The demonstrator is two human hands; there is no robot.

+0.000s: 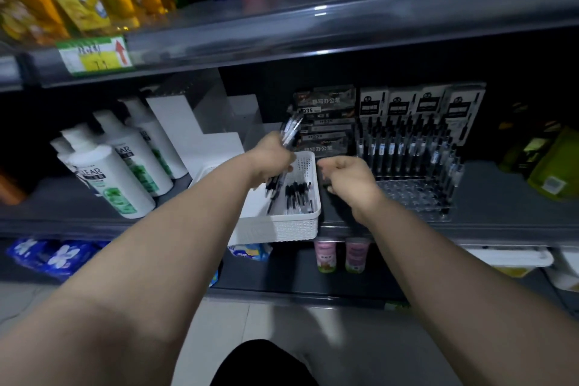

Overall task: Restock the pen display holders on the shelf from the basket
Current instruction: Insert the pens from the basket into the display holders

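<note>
A white perforated basket (pixel 282 226) sits at the front edge of the middle shelf, with several black pens (pixel 297 197) lying inside. My left hand (pixel 272 157) hovers above the basket and grips a bundle of pens (pixel 289 131) that stick up and down out of the fist. My right hand (pixel 347 178) is just right of the basket with its fingers curled; I see nothing in it. To the right stands a clear pen display holder (pixel 410 194), its back rows filled with upright pens (pixel 404 144) and its front holes bare.
White shampoo bottles (pixel 116 172) stand left of the basket. Boxed pen packs (pixel 326 122) are stacked behind it and hang behind the holder. The upper shelf (pixel 282 28) overhangs with bottles on it. Green pouches (pixel 548 163) lie at the far right.
</note>
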